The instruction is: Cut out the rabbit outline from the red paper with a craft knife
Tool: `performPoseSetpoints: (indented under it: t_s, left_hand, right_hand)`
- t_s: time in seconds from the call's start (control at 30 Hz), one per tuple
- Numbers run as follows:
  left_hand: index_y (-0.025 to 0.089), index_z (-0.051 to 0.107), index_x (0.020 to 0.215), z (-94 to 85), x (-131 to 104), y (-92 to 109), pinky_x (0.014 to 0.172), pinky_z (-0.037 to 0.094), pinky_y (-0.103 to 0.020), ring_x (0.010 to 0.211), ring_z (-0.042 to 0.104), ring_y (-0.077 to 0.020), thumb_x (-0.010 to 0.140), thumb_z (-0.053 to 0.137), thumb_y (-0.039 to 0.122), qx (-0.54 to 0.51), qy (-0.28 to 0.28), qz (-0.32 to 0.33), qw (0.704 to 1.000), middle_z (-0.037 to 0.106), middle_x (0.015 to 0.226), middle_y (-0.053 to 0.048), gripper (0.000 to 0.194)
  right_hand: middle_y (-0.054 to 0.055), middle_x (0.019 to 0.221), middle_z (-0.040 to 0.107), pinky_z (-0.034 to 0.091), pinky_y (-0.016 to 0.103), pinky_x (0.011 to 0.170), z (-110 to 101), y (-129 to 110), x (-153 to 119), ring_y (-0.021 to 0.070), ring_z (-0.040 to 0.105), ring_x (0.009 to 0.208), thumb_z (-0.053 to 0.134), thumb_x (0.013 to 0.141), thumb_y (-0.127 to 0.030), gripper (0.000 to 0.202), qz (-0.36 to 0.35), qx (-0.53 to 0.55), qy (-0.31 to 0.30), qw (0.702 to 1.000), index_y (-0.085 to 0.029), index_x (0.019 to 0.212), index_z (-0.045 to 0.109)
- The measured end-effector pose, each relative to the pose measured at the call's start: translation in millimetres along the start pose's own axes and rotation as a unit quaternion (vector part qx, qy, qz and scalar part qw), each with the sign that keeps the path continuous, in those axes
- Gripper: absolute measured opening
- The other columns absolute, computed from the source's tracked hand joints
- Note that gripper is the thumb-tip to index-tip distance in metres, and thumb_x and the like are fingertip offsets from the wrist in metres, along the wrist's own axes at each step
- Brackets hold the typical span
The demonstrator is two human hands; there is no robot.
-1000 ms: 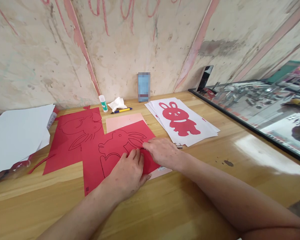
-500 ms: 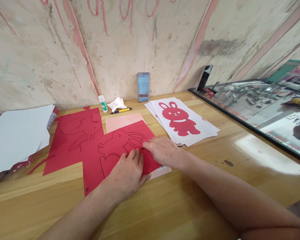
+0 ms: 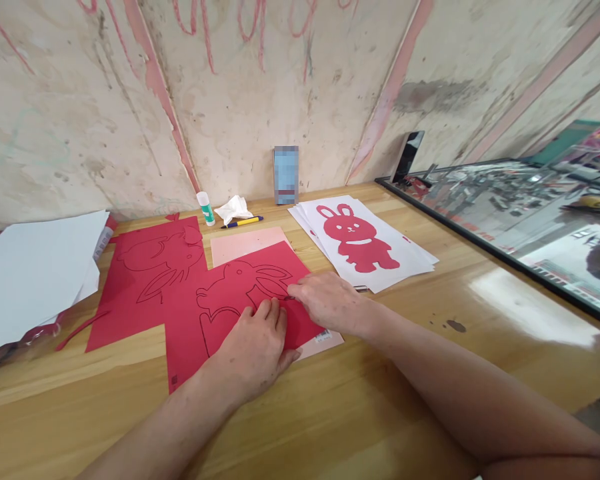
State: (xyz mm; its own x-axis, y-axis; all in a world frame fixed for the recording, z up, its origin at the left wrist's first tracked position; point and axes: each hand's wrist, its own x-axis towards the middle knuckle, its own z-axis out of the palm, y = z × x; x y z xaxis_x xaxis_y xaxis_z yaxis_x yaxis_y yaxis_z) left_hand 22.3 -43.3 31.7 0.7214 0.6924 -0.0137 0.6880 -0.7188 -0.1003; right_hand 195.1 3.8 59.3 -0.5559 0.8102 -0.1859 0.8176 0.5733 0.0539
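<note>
A red paper sheet (image 3: pixel 185 347) with a rabbit outlined in black lies in front of me, over a pink board (image 3: pixel 247 245). My left hand (image 3: pixel 263 333) is laid flat on its lower right part, thumb apart, holding nothing. Close by, my right hand (image 3: pixel 325 300) is closed in a pinch at the drawn ear. It grips a slim craft knife, mostly hidden; a dark tip shows by the fingers and a silver end (image 3: pixel 361 289) behind the hand. A second red sheet (image 3: pixel 130 300) with a rabbit drawing lies to the left.
White papers (image 3: pixel 355 272) with a red rabbit cutout (image 3: pixel 365 247) lie at right. Behind are a glue stick (image 3: pixel 206 210), crumpled tissue (image 3: pixel 233 209), a yellow-blue pen (image 3: pixel 243 222) and a leaning phone (image 3: pixel 286 177). White sheets (image 3: pixel 35 267) lie left; a black-framed glass surface (image 3: pixel 510 213) is far right.
My right hand has shifted very slightly, its fingertips still at the ear. My left hand and the red sheet stay in place.
</note>
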Motion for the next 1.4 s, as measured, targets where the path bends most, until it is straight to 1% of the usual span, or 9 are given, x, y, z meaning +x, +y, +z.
performPoseSetpoints:
  t_s: [0.2,0.43,0.63,0.87,1.0,1.13,1.4]
  left_hand:
    - [0.003,0.050,0.125,0.6,0.1,0.5,0.082,0.044,-0.045,0.107,0.048,-0.0323,0.093,0.037,0.044,-0.006,0.003,-0.003,1.000,0.054,0.122,-0.022,0.054]
    - [0.004,0.046,0.130,0.0,0.4,-2.8,0.083,0.044,-0.045,0.110,0.047,-0.0320,0.093,0.036,0.047,-0.013,0.007,0.004,1.000,0.048,0.132,-0.021,0.058]
    - [0.005,0.045,0.131,-0.3,-0.4,-3.9,0.084,0.043,-0.044,0.109,0.047,-0.0315,0.093,0.036,0.049,-0.023,0.008,0.003,1.000,0.050,0.130,-0.020,0.059]
    - [0.006,0.045,0.131,0.6,-0.2,-3.9,0.085,0.043,-0.045,0.111,0.046,-0.0314,0.093,0.036,0.049,-0.024,0.013,0.002,1.000,0.048,0.132,-0.020,0.058]
    - [0.005,0.045,0.131,-0.3,0.4,-3.7,0.084,0.044,-0.045,0.111,0.047,-0.0319,0.093,0.036,0.049,-0.023,0.005,0.001,1.000,0.049,0.131,-0.020,0.059]
    - [0.004,0.045,0.132,-1.3,1.5,-3.8,0.085,0.044,-0.046,0.112,0.046,-0.0322,0.093,0.035,0.049,-0.018,0.000,0.002,1.000,0.048,0.133,-0.021,0.060]
    - [0.003,0.045,0.132,-1.4,0.3,-3.5,0.085,0.044,-0.046,0.111,0.046,-0.0318,0.094,0.031,0.049,-0.009,-0.006,0.004,1.000,0.048,0.133,-0.020,0.061]
  right_hand:
    - [0.005,0.078,0.067,0.031,0.025,0.054,1.9,1.7,0.1,0.0179,0.061,0.071,0.044,0.081,-0.011,0.023,0.001,0.001,-0.003,1.000,-0.020,0.093,0.061]
    - [0.005,0.076,0.067,0.030,0.026,0.053,2.9,3.4,0.0,0.0180,0.060,0.070,0.043,0.080,-0.011,0.025,-0.011,0.003,0.008,1.000,-0.020,0.094,0.062]
    - [0.005,0.077,0.067,0.032,0.025,0.056,-0.1,4.4,-0.5,0.0174,0.060,0.071,0.043,0.081,-0.010,0.028,-0.015,0.007,-0.001,1.000,-0.021,0.096,0.063]
    - [0.005,0.078,0.067,0.033,0.025,0.057,0.5,7.3,-1.3,0.0176,0.061,0.073,0.043,0.079,-0.008,0.026,-0.014,0.000,-0.007,1.000,-0.020,0.092,0.063]
    - [0.005,0.076,0.067,0.030,0.026,0.054,1.1,8.8,-1.8,0.0177,0.060,0.070,0.045,0.077,-0.008,0.025,-0.015,-0.007,0.002,1.000,-0.020,0.090,0.063]
    - [0.004,0.072,0.065,0.028,0.025,0.051,-0.9,9.2,-2.8,0.0175,0.060,0.067,0.046,0.074,-0.006,0.027,-0.006,-0.015,-0.013,1.000,-0.020,0.090,0.063]
    - [0.004,0.073,0.065,0.028,0.025,0.051,-4.7,9.8,-3.7,0.0166,0.059,0.068,0.046,0.072,-0.004,0.027,-0.001,-0.015,-0.023,1.000,-0.019,0.086,0.063]
